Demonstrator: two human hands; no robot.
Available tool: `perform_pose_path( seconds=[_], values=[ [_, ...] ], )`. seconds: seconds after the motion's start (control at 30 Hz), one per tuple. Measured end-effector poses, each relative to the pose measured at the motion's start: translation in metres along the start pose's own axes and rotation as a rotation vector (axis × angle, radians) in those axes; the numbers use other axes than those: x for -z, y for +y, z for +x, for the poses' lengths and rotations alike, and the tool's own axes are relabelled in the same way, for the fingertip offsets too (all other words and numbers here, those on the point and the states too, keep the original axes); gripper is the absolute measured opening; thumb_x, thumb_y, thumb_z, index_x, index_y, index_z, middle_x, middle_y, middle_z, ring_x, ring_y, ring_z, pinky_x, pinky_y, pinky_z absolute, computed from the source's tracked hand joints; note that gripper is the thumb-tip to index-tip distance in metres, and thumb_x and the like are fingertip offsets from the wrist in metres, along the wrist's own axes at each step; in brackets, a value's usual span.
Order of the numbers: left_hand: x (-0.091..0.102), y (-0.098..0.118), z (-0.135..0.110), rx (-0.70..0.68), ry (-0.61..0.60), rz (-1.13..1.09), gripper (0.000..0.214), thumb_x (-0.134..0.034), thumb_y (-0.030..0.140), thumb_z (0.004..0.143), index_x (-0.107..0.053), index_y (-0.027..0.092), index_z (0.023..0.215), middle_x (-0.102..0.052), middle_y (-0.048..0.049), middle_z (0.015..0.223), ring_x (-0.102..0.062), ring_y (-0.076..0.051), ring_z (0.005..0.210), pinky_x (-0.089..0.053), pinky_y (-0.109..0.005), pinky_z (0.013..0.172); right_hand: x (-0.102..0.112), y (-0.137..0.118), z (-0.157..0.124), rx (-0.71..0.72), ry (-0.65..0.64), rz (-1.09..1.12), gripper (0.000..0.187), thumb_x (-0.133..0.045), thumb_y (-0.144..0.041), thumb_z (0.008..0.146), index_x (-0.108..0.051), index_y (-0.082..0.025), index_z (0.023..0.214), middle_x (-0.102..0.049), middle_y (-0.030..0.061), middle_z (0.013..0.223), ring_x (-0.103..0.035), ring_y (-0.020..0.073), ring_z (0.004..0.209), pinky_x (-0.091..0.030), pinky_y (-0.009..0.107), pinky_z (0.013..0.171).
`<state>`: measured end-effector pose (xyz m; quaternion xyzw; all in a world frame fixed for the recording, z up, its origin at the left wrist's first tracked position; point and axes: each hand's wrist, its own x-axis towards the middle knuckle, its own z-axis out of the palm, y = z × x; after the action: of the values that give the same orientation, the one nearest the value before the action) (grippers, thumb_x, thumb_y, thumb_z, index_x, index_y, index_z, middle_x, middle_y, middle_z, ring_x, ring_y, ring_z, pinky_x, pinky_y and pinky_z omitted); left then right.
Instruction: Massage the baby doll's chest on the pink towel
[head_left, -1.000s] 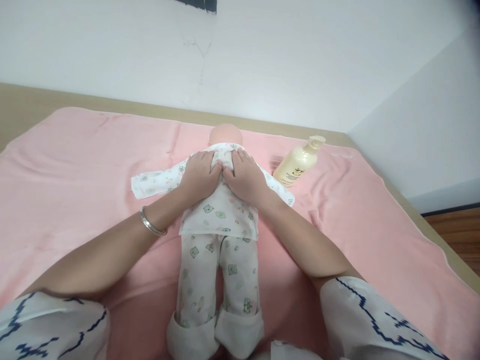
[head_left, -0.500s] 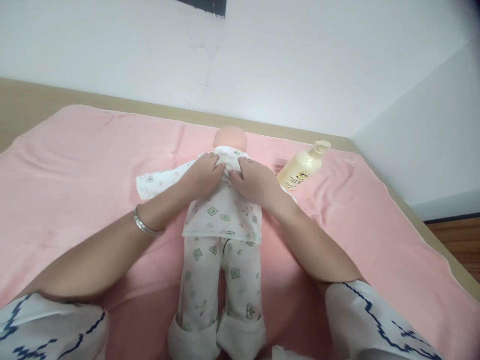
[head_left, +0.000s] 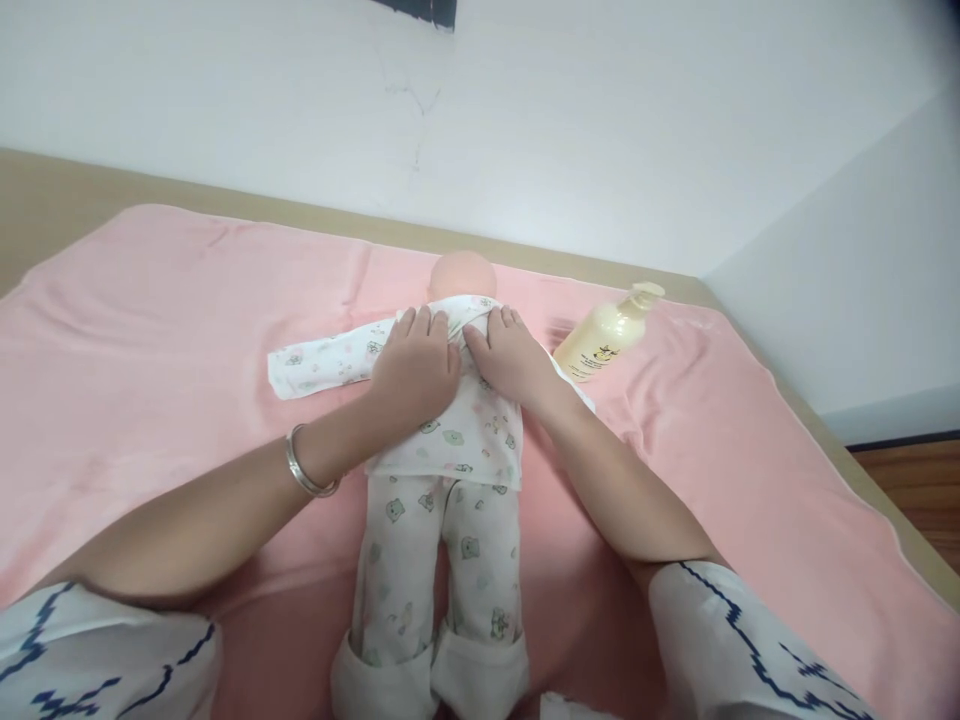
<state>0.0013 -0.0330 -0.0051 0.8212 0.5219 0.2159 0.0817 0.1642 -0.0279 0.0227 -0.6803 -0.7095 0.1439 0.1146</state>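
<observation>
A baby doll (head_left: 463, 272) lies on its back, head away from me, in a white printed baby shirt (head_left: 480, 440) and matching trousers (head_left: 480, 545) with turned-up cuffs. My left hand (head_left: 420, 365) rests flat on the left of the shirt's chest, fingers stretched toward the neckline. On the other side, my right hand (head_left: 510, 355) lies on the chest near the doll's shoulder, thumb apart from the fingers. The shirt fabric is creased between both hands. One sleeve (head_left: 319, 362) stretches out to the left; my right forearm hides most of the other.
A cream pump bottle (head_left: 604, 335) lies tilted to the right of the doll. Beneath everything is a pink blanket (head_left: 172, 400) over a wooden-coloured surface (head_left: 60, 190). A white wall (head_left: 562, 130) rises behind. Something white (head_left: 570, 706) shows at the bottom edge.
My left hand has loosened from the shirt's neckline and flattened on the chest. The right hand's fingers have spread toward the shoulder. The doll and bottle stay in place.
</observation>
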Motion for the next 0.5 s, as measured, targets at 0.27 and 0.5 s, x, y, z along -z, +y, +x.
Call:
perform_pose_path(
  seconds=[0.27,0.5],
  values=[
    [0.009,-0.019,0.03,0.055,-0.064,-0.137,0.032,-0.03,0.03,0.102,-0.06,0.021,0.092,-0.072,-0.0141,0.098,-0.066,-0.03,0.095,-0.055,-0.051,0.096,-0.008,-0.016,-0.025,0.059,0.01,-0.087,0.08,-0.033,-0.042,0.107,-0.026,0.01,0.167,-0.027,0.0293,0.177,-0.024,0.0387,0.169,-0.024,0.055,0.138],
    [0.009,0.008,-0.003,0.01,-0.08,-0.046,0.059,-0.026,0.031,0.107,-0.048,0.003,0.154,-0.046,-0.0224,0.168,-0.036,-0.038,0.161,-0.029,-0.059,0.136,0.0,0.004,0.013,-0.009,-0.029,0.068,0.075,-0.028,-0.039,0.108,-0.033,0.012,0.164,-0.028,0.0306,0.176,-0.024,0.0362,0.169,-0.022,0.048,0.139]
  ],
)
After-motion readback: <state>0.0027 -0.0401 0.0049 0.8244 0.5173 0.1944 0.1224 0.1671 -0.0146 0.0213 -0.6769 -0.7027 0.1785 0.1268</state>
